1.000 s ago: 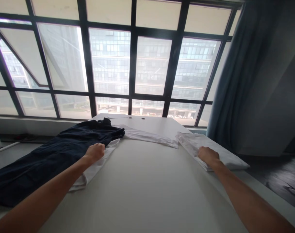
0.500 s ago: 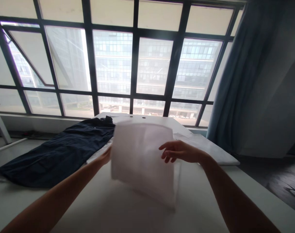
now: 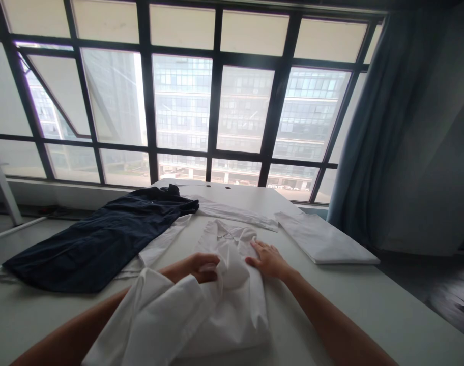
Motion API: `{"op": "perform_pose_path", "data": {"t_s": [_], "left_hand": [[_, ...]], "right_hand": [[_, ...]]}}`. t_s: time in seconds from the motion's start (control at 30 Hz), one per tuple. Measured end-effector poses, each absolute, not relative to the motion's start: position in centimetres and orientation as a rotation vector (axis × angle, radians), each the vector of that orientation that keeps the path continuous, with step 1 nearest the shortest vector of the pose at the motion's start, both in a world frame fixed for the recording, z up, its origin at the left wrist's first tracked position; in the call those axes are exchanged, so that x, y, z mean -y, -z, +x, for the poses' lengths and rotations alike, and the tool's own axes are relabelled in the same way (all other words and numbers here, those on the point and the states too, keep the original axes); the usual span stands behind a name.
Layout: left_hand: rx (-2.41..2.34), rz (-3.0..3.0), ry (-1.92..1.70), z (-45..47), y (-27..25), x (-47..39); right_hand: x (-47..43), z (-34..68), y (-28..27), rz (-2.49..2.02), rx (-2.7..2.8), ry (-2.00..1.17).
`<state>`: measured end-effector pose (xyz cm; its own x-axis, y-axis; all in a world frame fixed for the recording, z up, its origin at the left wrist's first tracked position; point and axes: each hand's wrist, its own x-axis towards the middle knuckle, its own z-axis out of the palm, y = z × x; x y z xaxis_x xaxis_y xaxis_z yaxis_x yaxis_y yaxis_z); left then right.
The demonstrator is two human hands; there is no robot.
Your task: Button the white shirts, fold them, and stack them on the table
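Observation:
A white shirt [image 3: 235, 305] lies in front of me, its collar [image 3: 232, 231] at the far end and its near left part bunched and raised. My left hand [image 3: 203, 267] has its fingers curled round a fold of the shirt near the middle. Fabric hides part of the left wrist. On the shirt's right side near the collar rests my right hand [image 3: 268, 260], its fingers stretched out and somewhat apart.
The white table [image 3: 251, 194] runs toward the window. A navy shirt [image 3: 102, 234] lies at left over white fabric [image 3: 165, 241]. One white sleeve [image 3: 235, 213] stretches across the back. At right lies a folded white garment [image 3: 327, 236]; a blue curtain [image 3: 365, 152] hangs beyond.
The white cloth, held up as a blurred flat panel before, is now down on the table with its collar showing. My left hand moved right onto it; the right hand came down to touch it.

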<state>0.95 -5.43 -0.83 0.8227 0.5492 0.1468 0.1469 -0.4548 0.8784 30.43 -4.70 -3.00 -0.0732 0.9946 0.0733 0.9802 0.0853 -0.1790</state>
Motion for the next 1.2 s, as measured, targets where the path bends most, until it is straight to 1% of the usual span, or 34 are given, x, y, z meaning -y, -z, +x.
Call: {"op": "perform_pose_path", "data": {"t_s": [0.03,0.13,0.2,0.23,0.3,0.37,0.4,0.5,0.6,0.67,0.8,0.87,0.93,0.97,1.03,1.07,1.13,1.2], "left_hand": [[-0.471,1.932,-0.516,1.4,0.1,7.0],[-0.09,1.786,-0.25,2.0,-2.4,11.0],[0.108,1.771,-0.124,1.7,-3.8,11.8],[0.112,1.801,-0.146,1.4,-4.2,11.6],[-0.06,1.967,-0.338,0.7,-4.0,10.2],[-0.318,2.239,-0.553,0.2,-2.8,8.2],[-0.407,2.387,-0.584,0.0,-1.9,7.2],[-0.517,2.715,-0.497,0.1,0.3,5.3],[-0.708,2.882,-0.428,0.4,0.5,4.6],[-0.935,2.937,-0.35,-0.1,-0.4,4.1],[-1.354,2.808,-0.17,-3.4,-2.8,2.6],[-1.485,2.693,-0.066,-5.1,-3.6,2.1],[-1.537,2.63,-0.039,-5.9,-3.7,2.0],[-1.515,2.63,-0.075,-5.8,-3.5,2.1],[-1.348,2.693,-0.192,-4.9,-2.7,2.3],[-1.218,2.733,-0.237,-4.2,-2.1,2.4],[-0.965,2.789,-0.263,-2.9,-0.9,2.5],[-0.832,2.8,-0.256,-1.9,0.1,2.5]], "right_hand": [[4.4,30.0,3.3,-2.005,2.143,-0.053],[3.5,29.4,3.8,-1.979,2.043,0.124],[3.2,29.4,3.9,-1.926,2.03,0.167],[3.1,29.4,3.8,-1.882,2.03,0.172],[3.3,29.2,3.5,-1.732,2.036,0.139],[3.9,28.5,3.0,-1.493,2.062,0.008],[4.4,27.9,2.7,-1.357,2.077,-0.081],[6.0,25.8,2.0,-1.021,2.17,-0.327],[7.1,24.7,1.6,-0.9,2.384,-0.525],[7.1,25.3,1.3,-1.022,2.466,-0.553],[6.2,29.7,0.2,-1.576,2.433,-0.325],[6.0,32.1,-0.5,-1.827,2.394,-0.231],[6.0,33.3,-1.0,-1.947,2.296,-0.099],[6.2,33.2,-1.2,-1.925,2.229,-0.028],[6.9,31.7,-1.4,-1.733,2.128,0.03],[7.4,30.4,-1.4,-1.587,2.123,-0.007],[8.4,27.3,-1.0,-1.261,2.216,-0.182],[9.2,24.4,-0.3,-1.045,2.368,-0.349]]}}
